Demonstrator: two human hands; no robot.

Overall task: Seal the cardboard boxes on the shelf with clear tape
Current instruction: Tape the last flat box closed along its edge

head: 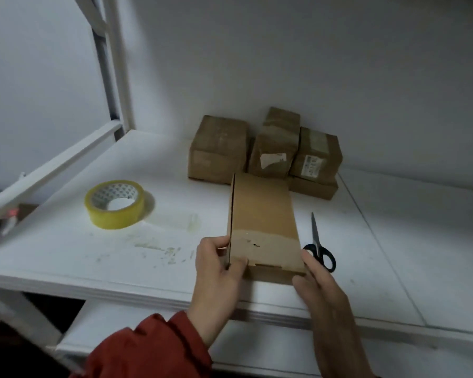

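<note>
White shelf (93,255) with boxes (262,208), tape roll (115,217), scissors (319,245)

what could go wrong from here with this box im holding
The flat brown cardboard box sits near the front edge of the white shelf and could slide off. The black-handled scissors lie right beside the right hand, easy to knock. The yellowish roll of clear tape lies off to the left, so the left hand may have to release the gaping side.
</note>
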